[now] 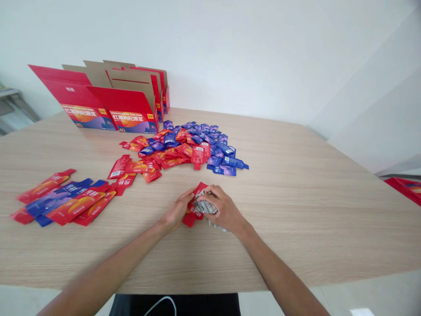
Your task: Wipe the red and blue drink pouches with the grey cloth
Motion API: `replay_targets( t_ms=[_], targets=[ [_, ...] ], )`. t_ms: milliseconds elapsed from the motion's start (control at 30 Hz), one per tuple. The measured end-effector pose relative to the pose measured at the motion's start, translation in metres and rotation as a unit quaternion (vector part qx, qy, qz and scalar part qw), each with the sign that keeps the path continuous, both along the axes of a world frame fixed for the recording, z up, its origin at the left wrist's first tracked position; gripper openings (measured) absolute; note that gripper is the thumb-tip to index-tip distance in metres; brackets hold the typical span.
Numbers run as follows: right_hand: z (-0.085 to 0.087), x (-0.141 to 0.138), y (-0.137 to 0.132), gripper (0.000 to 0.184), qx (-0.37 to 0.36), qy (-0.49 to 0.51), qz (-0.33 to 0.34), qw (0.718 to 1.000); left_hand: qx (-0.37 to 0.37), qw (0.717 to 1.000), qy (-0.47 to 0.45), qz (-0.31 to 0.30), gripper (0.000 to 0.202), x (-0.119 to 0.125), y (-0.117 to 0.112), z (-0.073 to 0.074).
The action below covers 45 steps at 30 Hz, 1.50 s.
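Observation:
Both my hands meet near the middle of the wooden table [296, 210], holding a small stack of red sachets [194, 207]. My left hand [176, 211] grips the stack's left side with curled fingers. My right hand [221, 210] closes over its right side, where the silver backs of the sachets show. Beyond my hands lies a heap of red and blue sachets [187, 147]. A fanned row of red and blue sachets [62, 199] lies to the left.
Several open red cardboard boxes [112, 101] stand at the table's far left against the white wall. A red box part [406, 188] shows off the table at the right. The table's front edge is close to my body.

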State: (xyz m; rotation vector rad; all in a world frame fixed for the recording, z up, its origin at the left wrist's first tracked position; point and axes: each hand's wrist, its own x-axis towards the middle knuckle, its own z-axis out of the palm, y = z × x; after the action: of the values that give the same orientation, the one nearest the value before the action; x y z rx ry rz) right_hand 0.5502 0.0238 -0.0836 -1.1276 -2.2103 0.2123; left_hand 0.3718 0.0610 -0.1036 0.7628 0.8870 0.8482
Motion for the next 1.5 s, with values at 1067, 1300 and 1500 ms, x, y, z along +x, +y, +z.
replay_targets(
  t_ms=[1067,1300,1500],
  targets=[
    [0.000,0.000,-0.002,0.039,0.020,0.035,-0.097,0.994,-0.069,0.991,-0.116,0.020,0.036,0.004,-0.007,0.002],
    [0.003,-0.001,-0.004,0.039,0.005,0.028,-0.054,0.998,-0.087,0.991,-0.096,0.044,0.036,0.005,-0.009,0.008],
    [-0.001,-0.010,-0.009,0.035,0.000,-0.052,0.100,0.994,-0.079,0.992,-0.083,0.060,0.036,0.003,-0.006,0.007]
  ],
)
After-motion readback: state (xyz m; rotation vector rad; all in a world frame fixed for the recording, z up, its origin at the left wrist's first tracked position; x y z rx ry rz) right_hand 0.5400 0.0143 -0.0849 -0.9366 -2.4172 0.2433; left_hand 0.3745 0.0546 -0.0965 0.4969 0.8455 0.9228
